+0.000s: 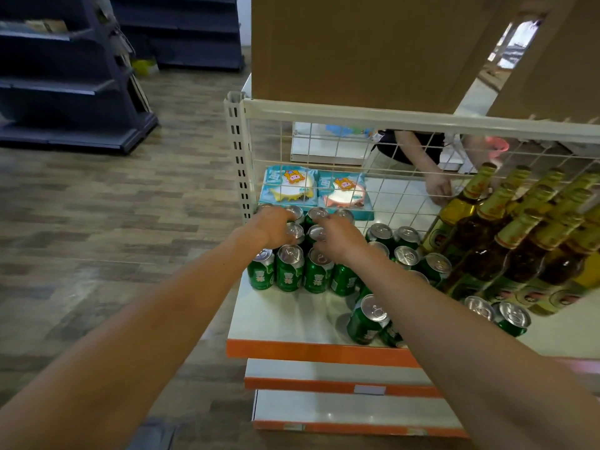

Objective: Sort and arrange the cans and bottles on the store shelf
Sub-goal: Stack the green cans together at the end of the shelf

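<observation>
1. Reaching both hands into the can block at the shelf's [292, 316] back left: left hand [274, 227] fingers curled down over a can top, right hand [337, 238] fingertips pinching the rim of a green can [317, 233].
2. Risk: my right forearm hangs just over the loose can [368, 319] near the front edge; a brush could roll it off.
3. Risk: packed cans are smooth metal cylinders, so a nudge may domino the front row [302, 271].
4. Glass bottles [506, 241] at right, tall, foil-necked, close-ranked; an elbow swing could topple them.
5. Shelf is glossy white with an orange lip; wire mesh [357, 157] backs it.
</observation>
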The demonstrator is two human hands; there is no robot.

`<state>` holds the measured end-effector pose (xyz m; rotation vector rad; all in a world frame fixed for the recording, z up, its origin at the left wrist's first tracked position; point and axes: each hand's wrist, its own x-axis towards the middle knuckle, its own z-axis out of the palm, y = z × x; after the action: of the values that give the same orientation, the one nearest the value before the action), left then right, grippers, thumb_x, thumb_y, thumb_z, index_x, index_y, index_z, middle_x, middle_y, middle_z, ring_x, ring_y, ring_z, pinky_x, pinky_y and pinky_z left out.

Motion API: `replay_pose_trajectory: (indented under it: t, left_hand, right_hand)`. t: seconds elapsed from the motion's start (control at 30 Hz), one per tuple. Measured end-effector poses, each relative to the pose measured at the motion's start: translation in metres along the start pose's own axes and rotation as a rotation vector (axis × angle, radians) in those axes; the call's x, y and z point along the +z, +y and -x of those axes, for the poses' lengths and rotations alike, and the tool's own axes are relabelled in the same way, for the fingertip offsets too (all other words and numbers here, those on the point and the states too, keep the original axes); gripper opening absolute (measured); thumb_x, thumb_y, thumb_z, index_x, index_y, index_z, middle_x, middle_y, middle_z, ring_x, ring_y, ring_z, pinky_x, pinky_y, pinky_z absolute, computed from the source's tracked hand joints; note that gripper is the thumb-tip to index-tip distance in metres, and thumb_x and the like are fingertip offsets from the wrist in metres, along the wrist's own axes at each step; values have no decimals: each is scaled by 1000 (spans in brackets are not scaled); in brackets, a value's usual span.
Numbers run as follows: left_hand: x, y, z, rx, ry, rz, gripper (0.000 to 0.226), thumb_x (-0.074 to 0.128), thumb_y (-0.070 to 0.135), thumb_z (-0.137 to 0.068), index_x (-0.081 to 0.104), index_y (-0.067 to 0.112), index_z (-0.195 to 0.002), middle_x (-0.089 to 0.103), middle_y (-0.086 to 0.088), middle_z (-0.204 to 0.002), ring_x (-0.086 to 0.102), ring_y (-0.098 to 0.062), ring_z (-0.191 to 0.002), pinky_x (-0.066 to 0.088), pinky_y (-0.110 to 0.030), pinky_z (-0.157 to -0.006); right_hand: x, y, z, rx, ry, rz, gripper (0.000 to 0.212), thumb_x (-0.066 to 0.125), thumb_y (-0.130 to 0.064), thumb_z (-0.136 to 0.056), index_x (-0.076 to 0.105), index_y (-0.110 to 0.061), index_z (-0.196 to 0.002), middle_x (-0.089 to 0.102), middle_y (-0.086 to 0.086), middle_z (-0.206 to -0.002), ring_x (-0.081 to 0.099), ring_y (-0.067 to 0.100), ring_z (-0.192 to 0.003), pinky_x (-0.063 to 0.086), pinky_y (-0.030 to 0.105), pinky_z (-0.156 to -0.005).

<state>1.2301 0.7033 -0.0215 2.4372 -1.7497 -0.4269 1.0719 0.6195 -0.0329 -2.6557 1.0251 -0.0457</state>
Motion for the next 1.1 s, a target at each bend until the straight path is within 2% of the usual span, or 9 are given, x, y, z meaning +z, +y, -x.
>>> replay_pose_trajectory:
  t: [0.07,0.17,0.4,0.57,0.7,0.83,0.93,1.03,1.1]
  left_hand:
    - [-1,7,-1,6,-18,-3,47,67,39,-88,60,16,-127,63,-12,-123,58,-29,-111,49,-36,-92]
    - [0,32,-3,58,-41,-4,60,67,43,-88,51,18,-140,55,-10,-138,52,-30,-124,46,-42,-102]
    - [24,110,-15,231,-91,1,58,66,35,-92,48,16,-144,51,-12,-143,50,-30,-129,45,-40,-104]
    - [41,149,-22,293,-104,-108,58,66,37,-90,50,19,-143,54,-12,-138,52,-31,-124,48,-42,-98]
    - [46,163,-32,312,-91,-135,46,63,28,-91,55,20,-136,59,-10,-133,56,-31,-119,50,-44,-96]
    - [55,175,-42,314,-82,-145,40,60,27,-93,56,18,-132,53,-8,-136,53,-30,-122,45,-37,-84]
    - [60,175,-50,317,-81,-123,50,66,28,-90,52,17,-137,50,-10,-139,51,-30,-125,45,-38,-94]
    - [62,171,-56,282,-88,-45,54,72,29,-86,55,14,-134,55,-11,-135,54,-30,-121,45,-35,-89]
    - [61,170,-57,266,-94,41,65,78,25,-81,51,15,-140,55,-11,-138,54,-30,-123,45,-36,-93]
  right_hand:
    - [-5,10,9,7,20,-5,60,69,-24,-85,49,-20,-141,54,11,-131,53,34,-118,49,40,-86]
    - [-19,32,24,56,36,23,57,67,-27,-88,47,-19,-141,55,10,-133,55,32,-116,48,37,-82]
    - [-43,99,71,257,64,43,57,66,-33,-91,49,-17,-142,53,12,-138,50,32,-125,45,40,-100]
    - [-47,137,106,349,54,33,58,66,-33,-90,47,-22,-143,59,14,-129,56,33,-117,51,42,-93]
    - [-47,144,116,363,50,17,63,68,-37,-89,44,-21,-146,55,12,-136,51,33,-125,47,48,-99]
    - [-43,151,118,353,50,37,62,67,-39,-89,44,-21,-144,57,11,-133,54,32,-122,49,47,-95]
    - [-41,153,116,341,58,68,57,66,-39,-90,47,-19,-140,59,10,-128,55,32,-118,49,46,-94]
    - [-40,152,114,312,69,68,57,64,-41,-91,48,-18,-140,58,10,-130,54,31,-121,47,45,-97]
    - [-41,149,111,300,66,56,57,62,-42,-92,47,-18,-142,58,10,-131,54,31,-122,46,45,-97]
